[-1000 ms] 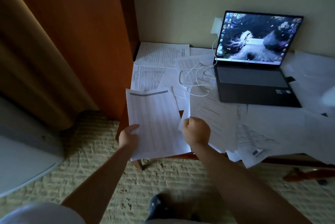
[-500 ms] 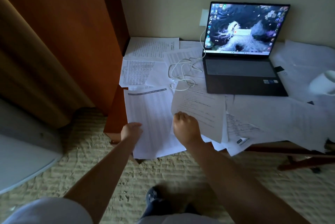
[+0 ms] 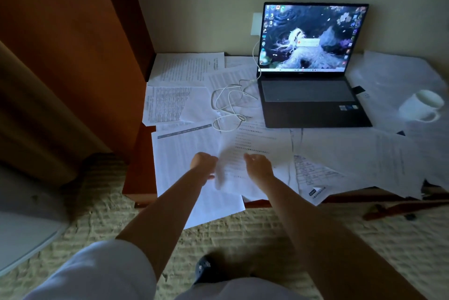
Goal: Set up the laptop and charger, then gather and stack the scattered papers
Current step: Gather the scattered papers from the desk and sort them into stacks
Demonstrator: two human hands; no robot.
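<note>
Both hands curled on one printed sheet [image 3: 245,151]; left hand [image 3: 202,163] at its edge; right hand [image 3: 260,166] atop.

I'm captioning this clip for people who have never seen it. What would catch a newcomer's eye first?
The lit laptop glows open at the back of the dim desk, its white charger cable coiled to its left. Papers cover nearly the whole surface. At the front edge, the left hand and right hand lift one sheet.

dim room, glowing laptop screen [image 3: 308,37] brightest, hands motion-blurred, wide-angle edge distortion
</note>
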